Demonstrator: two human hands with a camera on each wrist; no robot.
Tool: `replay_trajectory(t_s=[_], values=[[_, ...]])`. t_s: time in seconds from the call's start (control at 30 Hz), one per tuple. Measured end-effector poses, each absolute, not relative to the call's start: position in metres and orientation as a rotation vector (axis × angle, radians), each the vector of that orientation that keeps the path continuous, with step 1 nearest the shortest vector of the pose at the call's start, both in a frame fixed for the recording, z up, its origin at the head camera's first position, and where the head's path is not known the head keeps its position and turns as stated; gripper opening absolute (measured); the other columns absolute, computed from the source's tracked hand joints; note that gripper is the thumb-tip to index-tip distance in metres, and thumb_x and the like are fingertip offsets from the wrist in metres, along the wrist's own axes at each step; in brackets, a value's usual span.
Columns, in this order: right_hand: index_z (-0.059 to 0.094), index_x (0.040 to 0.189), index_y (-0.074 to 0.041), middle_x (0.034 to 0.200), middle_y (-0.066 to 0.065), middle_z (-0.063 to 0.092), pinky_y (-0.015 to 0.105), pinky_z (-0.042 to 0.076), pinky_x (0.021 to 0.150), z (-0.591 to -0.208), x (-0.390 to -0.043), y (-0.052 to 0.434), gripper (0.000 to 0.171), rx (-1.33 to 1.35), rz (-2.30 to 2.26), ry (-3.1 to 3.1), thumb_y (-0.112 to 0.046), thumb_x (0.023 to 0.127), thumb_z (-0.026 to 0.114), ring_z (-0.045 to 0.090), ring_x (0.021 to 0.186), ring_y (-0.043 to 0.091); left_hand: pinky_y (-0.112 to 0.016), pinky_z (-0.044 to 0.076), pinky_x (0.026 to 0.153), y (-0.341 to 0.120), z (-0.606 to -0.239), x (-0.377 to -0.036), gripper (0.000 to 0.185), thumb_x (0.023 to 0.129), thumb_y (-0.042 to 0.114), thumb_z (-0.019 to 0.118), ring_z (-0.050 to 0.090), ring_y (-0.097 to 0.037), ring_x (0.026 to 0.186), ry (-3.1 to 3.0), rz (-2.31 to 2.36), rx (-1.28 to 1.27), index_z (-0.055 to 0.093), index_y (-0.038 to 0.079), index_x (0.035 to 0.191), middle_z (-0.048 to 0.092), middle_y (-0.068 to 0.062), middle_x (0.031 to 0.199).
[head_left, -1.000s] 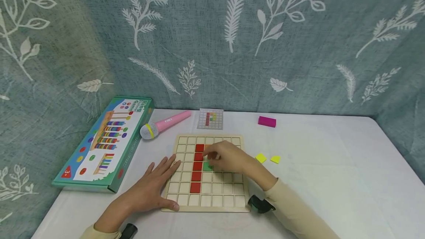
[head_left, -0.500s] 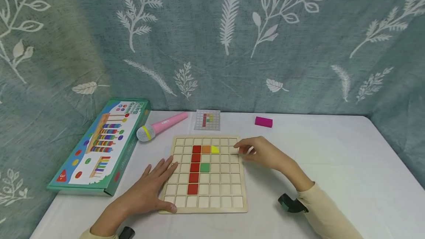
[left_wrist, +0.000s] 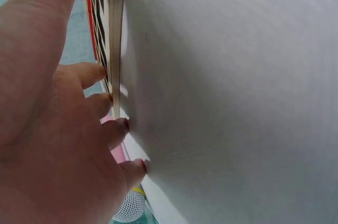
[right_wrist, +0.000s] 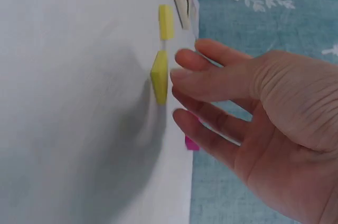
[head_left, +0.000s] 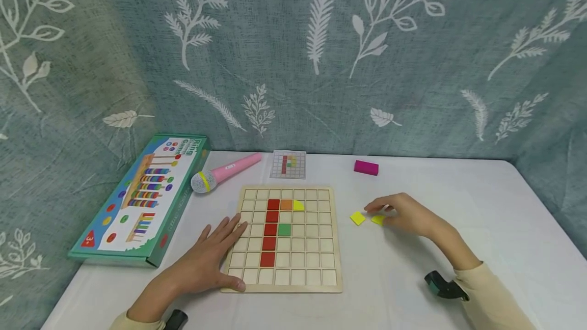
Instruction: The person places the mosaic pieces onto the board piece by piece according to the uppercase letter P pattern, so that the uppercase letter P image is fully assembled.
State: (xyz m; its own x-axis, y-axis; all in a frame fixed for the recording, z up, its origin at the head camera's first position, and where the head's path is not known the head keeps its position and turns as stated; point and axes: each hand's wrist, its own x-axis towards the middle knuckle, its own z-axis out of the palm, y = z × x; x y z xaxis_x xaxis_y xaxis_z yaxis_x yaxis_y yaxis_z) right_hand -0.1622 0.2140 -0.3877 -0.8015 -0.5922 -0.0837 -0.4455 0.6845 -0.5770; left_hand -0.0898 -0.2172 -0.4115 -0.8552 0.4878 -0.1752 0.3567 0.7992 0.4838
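Beside the board point(head_left: 282, 238), two yellow tiles point(head_left: 357, 218) meet the relaxed right hand point(head_left: 405, 213).

box point(head_left: 139, 197): green toy box printed with coloured rings on pegs, lying flat at 9 o'clock on the table, one long side near the curtain
microphone point(head_left: 223, 172): pink toy with a silver mesh head and yellow band, at 11 o'clock, head just beside the box
pattern card point(head_left: 289, 164): small gridded card with coloured squares, at 12 o'clock by the back edge
magenta block point(head_left: 366, 168): at 1 o'clock, alone, well apart from the card
table point(head_left: 481, 228): white cloth cover
curtain point(head_left: 293, 55): blue-grey with white leaf prints, hanging behind and to both sides
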Motion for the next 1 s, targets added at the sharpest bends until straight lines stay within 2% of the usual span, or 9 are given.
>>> replay_trajectory(t_s=[0.2,0.43,0.77,0.87,1.0], values=[[0.063,0.112,-0.006,0.104,0.001,0.066,0.035,0.05,0.083,-0.3926,-0.1623,0.2182,0.038,-0.833,-0.827,2.582,0.009,0.076,0.063,0.059,0.097,0.02,-0.054,0.001,0.107,-0.2188,-0.4123,-0.0894,0.113,0.059,0.066,0.066,0.004,-0.031,0.137,2.7,0.635,0.649,0.015,0.016,0.146,0.005,-0.006,0.152],[0.063,0.11,-0.002,0.09,-0.002,0.064,0.026,0.052,0.073,-0.3939,-0.1639,0.2196,0.036,-0.803,-0.804,2.629,0.009,0.076,0.063,0.059,0.086,0.015,-0.052,0.001,0.108,-0.2182,-0.413,-0.0898,0.112,0.058,0.067,0.065,0.005,-0.027,0.138,2.711,0.625,0.651,0.016,0.016,0.146,0.005,-0.003,0.152],[0.062,0.114,-0.006,0.104,0.001,0.066,0.031,0.051,0.08,-0.3962,-0.1593,0.2251,0.038,-0.772,-0.827,2.591,0.005,0.077,0.064,0.059,0.098,0.019,-0.053,0.001,0.108,-0.2178,-0.4137,-0.0899,0.113,0.058,0.067,0.066,0.005,-0.028,0.138,2.715,0.617,0.652,0.017,0.015,0.146,0.005,-0.004,0.152],[0.062,0.113,-0.005,0.102,0.001,0.066,0.029,0.051,0.078,-0.3963,-0.1579,0.2255,0.038,-0.773,-0.826,2.613,0.004,0.076,0.065,0.06,0.094,0.018,-0.053,0.001,0.108,-0.2183,-0.4141,-0.09,0.113,0.058,0.067,0.066,0.004,-0.029,0.138,2.715,0.616,0.655,0.017,0.015,0.146,0.005,-0.004,0.152],[0.064,0.11,-0.005,0.091,-0.001,0.062,0.024,0.051,0.069,-0.3963,-0.1576,0.2253,0.039,-0.751,-0.811,2.654,0.004,0.073,0.068,0.057,0.084,0.015,-0.053,0.001,0.108,-0.2187,-0.4144,-0.0902,0.113,0.058,0.067,0.066,0.004,-0.028,0.138,2.712,0.618,0.65,0.017,0.015,0.146,0.005,-0.004,0.152]])
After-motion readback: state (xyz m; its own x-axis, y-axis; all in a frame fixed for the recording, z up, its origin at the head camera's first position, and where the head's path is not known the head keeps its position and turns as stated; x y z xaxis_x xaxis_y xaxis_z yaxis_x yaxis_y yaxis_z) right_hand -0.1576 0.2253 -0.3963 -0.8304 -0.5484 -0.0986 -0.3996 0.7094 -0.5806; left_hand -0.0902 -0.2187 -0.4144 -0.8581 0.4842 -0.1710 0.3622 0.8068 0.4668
